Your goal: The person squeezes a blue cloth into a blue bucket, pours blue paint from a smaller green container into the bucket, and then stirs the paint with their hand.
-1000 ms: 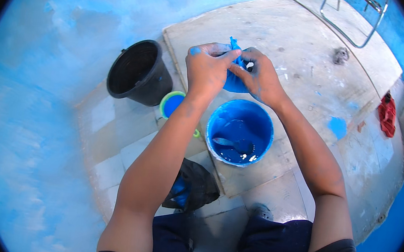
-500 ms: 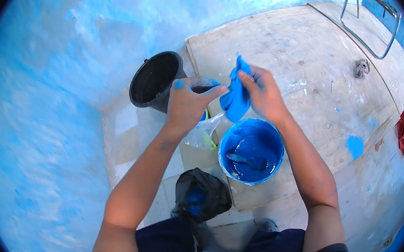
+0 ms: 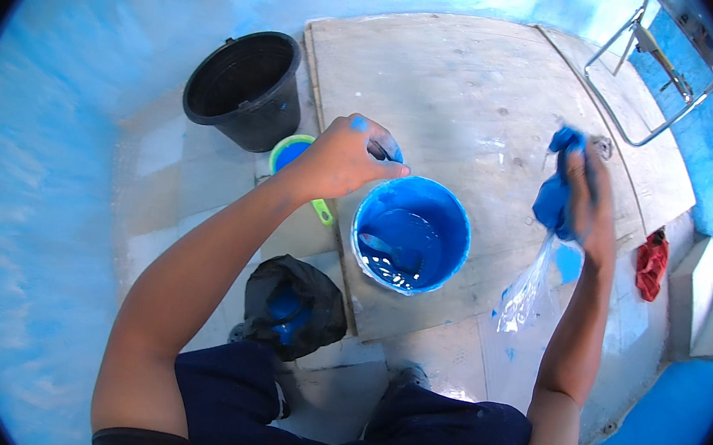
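Note:
My right hand [image 3: 591, 198], blurred by motion, grips a crumpled plastic bag [image 3: 554, 203] at the right. Blue paint coats its upper part, while its lower part hangs clear. My left hand [image 3: 347, 157] hovers just above the left rim of a paint bucket [image 3: 452, 270], thumb and fingers drawn together and stained blue. Whether anything sits in that pinch cannot be made out. Blue paint fills the lower bucket, and a paint-covered brush [image 3: 380, 244] lies in it. Partly behind my left forearm is a lime-green rimmed scoop [image 3: 323, 212] with blue inside.
A black bucket [image 3: 276, 125] stands far left by the blue-painted wall [image 3: 42, 192]. Near my feet lies a black plastic bag [image 3: 327, 310] with blue inside. Wooden boards [image 3: 438, 84] cover much of the floor. A metal-framed chair [image 3: 639, 138] and red cloth [image 3: 651, 266] are right.
My right hand has swung right with the plastic bag, away from my left hand, and its clear part now hangs in view. The scoop shows more. The whole view has shifted.

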A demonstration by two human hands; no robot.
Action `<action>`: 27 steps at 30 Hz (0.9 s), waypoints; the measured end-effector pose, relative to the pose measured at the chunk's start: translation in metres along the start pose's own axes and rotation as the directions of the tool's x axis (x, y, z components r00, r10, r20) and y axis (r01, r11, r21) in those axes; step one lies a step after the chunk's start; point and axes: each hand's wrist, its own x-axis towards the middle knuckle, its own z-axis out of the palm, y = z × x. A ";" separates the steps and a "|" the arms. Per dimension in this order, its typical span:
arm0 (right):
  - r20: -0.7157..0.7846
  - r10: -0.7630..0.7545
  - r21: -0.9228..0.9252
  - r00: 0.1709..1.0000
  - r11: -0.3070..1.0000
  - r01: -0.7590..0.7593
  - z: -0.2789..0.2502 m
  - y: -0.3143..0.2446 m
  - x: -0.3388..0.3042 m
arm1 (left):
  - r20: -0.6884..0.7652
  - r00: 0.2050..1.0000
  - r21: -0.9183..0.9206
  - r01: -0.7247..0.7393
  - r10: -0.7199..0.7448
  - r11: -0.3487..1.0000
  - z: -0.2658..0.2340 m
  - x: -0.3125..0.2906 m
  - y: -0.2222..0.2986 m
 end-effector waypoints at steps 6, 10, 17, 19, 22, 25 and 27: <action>0.364 -0.051 -0.334 0.930 0.925 0.182 0.007 0.017 -0.058 | 0.115 0.990 0.101 -0.092 0.080 0.991 0.027 0.019 -0.022; 0.447 -0.036 -0.249 0.894 0.955 0.163 0.027 0.012 -0.081 | 0.153 0.983 0.057 -0.107 0.097 0.993 0.042 0.031 -0.044; 0.557 0.226 -0.182 0.799 0.972 -0.148 0.045 0.007 -0.081 | 0.140 0.964 -0.018 -0.227 0.227 0.974 0.047 0.031 -0.056; 0.498 0.256 -0.137 0.828 0.967 -0.217 0.054 0.007 -0.080 | 0.142 0.962 -0.019 -0.235 0.235 0.972 0.046 0.031 -0.058; 0.403 0.358 -0.189 0.842 0.933 -0.306 0.062 -0.007 -0.075 | 0.128 0.966 -0.013 -0.227 0.227 0.974 0.047 0.028 -0.058; 0.424 0.439 -0.283 0.792 0.895 -0.345 0.058 -0.006 -0.062 | 0.136 0.978 -0.008 -0.160 0.159 0.987 0.046 0.026 -0.055; 0.436 0.423 -0.250 0.795 0.905 -0.344 0.059 -0.009 -0.060 | 0.123 0.978 0.011 -0.170 0.168 0.985 0.047 0.027 -0.056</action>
